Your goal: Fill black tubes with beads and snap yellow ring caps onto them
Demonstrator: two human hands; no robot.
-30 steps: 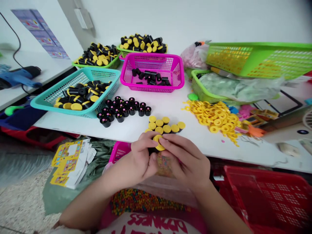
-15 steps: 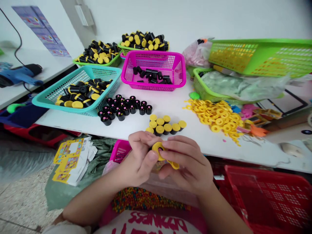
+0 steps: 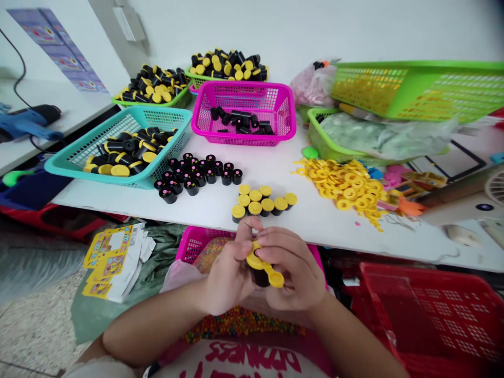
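Observation:
Between both hands, in front of the table edge, is a small black container [image 3: 259,277] with a yellow flip cap [image 3: 271,273] on its top, the cap's small lid hanging out on its strap. My left hand [image 3: 230,273] wraps around the container from the left. From the other side, the fingers of my right hand [image 3: 293,268] press on the yellow cap. Just beyond the hands stand several black containers with yellow lids [image 3: 255,196]. Farther left is a group of open-topped black containers [image 3: 197,173] with small coloured balls showing. Yellow caps [image 3: 350,184] lie heaped to the right.
A turquoise basket [image 3: 59,163] and green baskets [image 3: 183,100] hold black-and-yellow containers. Black pieces lie in a pink basket [image 3: 244,139]. Below the hands are colourful beads [image 3: 240,325]. A red crate [image 3: 433,315] sits lower right, a blue heat gun [image 3: 31,123] at left.
My hands have tilted the container more upright, so its black side and the hanging lid now show more clearly. The view has shifted slightly.

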